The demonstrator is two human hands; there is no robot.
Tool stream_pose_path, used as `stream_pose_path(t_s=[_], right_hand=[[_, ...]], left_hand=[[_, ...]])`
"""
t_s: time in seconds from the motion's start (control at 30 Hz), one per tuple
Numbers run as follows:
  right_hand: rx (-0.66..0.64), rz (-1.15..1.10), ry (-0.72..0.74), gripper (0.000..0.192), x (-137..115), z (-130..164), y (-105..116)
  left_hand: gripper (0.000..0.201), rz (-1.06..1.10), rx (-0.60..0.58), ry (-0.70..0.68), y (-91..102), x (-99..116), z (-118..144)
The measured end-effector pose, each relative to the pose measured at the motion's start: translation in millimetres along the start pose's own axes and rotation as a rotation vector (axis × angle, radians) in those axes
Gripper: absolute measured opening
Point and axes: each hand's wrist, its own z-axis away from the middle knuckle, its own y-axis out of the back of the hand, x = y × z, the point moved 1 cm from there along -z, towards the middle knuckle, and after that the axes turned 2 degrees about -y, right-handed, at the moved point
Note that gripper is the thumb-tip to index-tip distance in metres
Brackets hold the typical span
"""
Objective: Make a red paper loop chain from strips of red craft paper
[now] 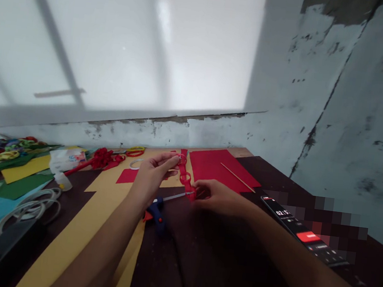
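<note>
Between my two hands runs a narrow red strip with loops along it; its material is hard to tell. My left hand pinches the upper end between thumb and fingers. My right hand has its fingers closed at the lower end. Just below them lies a blue glue gun with an orange part and a dark cord. A slim grey piece points from beside it toward the strip's lower end; whether it is a blade or a stick I cannot tell.
A red sheet with a thin wooden stick lies behind my right hand. At right is a phone. Leftward are yellow-handled scissors, a tape roll, a red flower, a small glue bottle and coiled cable.
</note>
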Motion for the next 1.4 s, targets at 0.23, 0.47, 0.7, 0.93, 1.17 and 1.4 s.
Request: stream_pose_path(t_s=[0.23,0.47,0.7,0.93,1.17,1.4], right_hand=[[0.057,0.143,-0.056,0.024,-8,10,52],[0.017,0.351,-0.144,0.029,-11,29,89],[-0.130,0.522,-0.344,0.032,1,38,101],[-0.186,0.508,-0.443,0.022,13,35,95],[-0.188,0.476,-0.560,0.013,5,36,85],[-0.128,0.519,-0.510,0.014,1,33,78]], left_hand=[[0.037,-0.128,0.011,-0.001,6.4,-4,-5],[0.028,-0.485,-0.206,0.020,0.4,-16,-4],[0.027,-0.799,-0.383,0.071,-5.9,-40,4],[0.027,-0.848,-0.477,0.160,-8.6,-43,8],[0.024,-0.903,-0.506,0.250,-9.5,-38,12],[0.016,-1.223,-0.424,-0.008,-11.6,-36,16]])
